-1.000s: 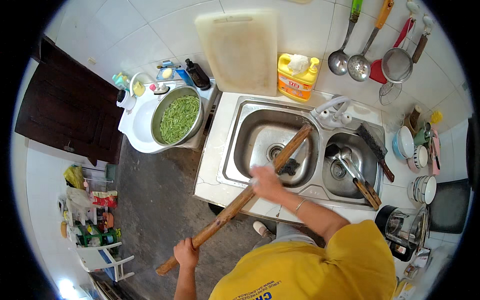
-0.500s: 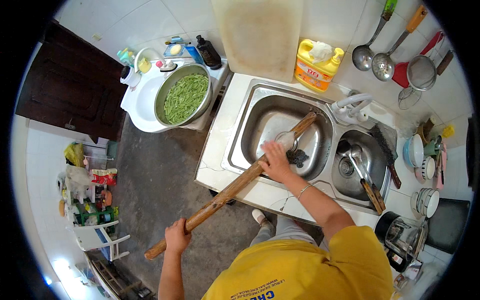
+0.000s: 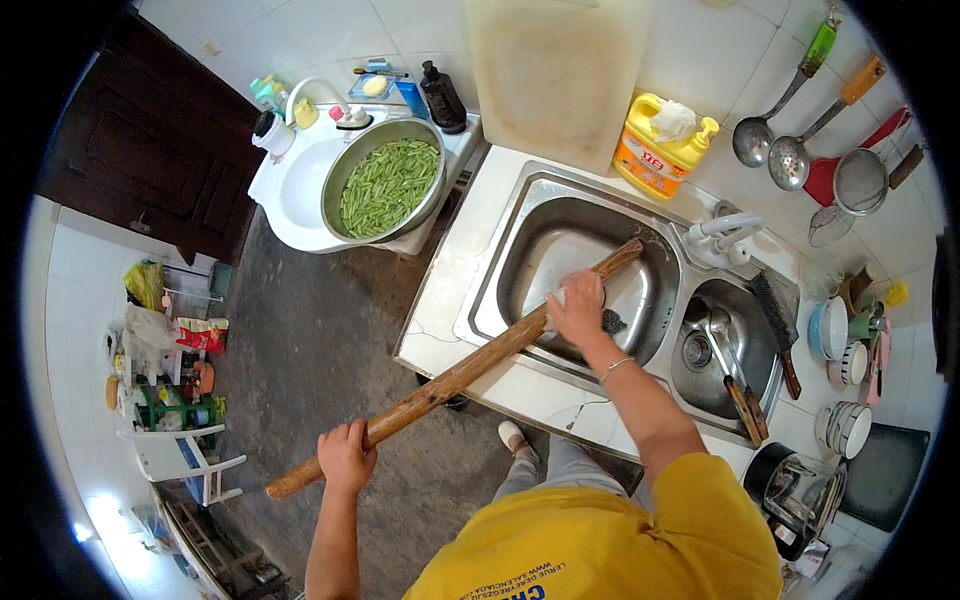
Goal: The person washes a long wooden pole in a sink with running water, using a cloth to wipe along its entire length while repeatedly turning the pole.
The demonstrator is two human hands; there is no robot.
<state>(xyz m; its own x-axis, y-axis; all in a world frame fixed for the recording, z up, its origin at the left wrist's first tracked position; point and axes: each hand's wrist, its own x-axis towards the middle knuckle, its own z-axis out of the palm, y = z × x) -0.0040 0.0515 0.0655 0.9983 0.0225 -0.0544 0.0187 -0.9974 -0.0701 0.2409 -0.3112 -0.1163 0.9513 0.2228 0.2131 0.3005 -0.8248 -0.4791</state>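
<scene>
A long brown wooden pole (image 3: 455, 385) lies slantwise over the front edge of the steel sink, its far end inside the large basin (image 3: 535, 240). My left hand (image 3: 345, 455) is wrapped round the pole close to its near end, above the floor. Farther up, over the basin, my right hand (image 3: 576, 308) grips the pole with its fingers curled over the top. Whether anything is between that palm and the wood is hidden. A dark scourer (image 3: 613, 321) lies in the basin beside my right wrist.
Ladles and a brush (image 3: 770, 305) rest in and across the small basin (image 3: 715, 300), right of the faucet (image 3: 725, 230). A yellow detergent jug (image 3: 660, 150) stands behind the sink. On the white washbasin (image 3: 290, 200) sits a metal bowl (image 3: 335, 210) of cut green beans. Bowls and a blender stand at right.
My right hand has slid along the pole toward its far end, covering a whitish patch seen there before. The pole's near end has moved outward to the left with my left hand.
</scene>
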